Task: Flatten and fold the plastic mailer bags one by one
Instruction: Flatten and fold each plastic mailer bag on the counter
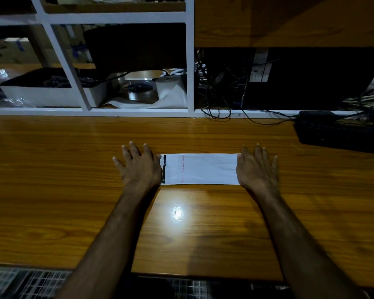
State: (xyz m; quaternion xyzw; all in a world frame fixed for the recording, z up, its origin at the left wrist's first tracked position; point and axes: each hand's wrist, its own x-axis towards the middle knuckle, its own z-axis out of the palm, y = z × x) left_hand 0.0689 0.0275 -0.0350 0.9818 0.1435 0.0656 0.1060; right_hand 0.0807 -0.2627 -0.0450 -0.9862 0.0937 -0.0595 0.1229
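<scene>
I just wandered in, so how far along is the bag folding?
Done: one white mailer bag lies as a flat strip on the wooden table. In hand: the left hand and right hand press its two ends. Left: any further fold; no other bags or finished stack are clearly visible.

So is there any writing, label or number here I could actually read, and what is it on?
No text can be read in this view.
White plastic mailer bag: a red dashed line and a dark strip near its left end, no words.
White labels on the black computer case: print too small and blurred to read.
Cardboard boxes on the shelf at far left: blue marks, too dark and blurred to read.
</scene>
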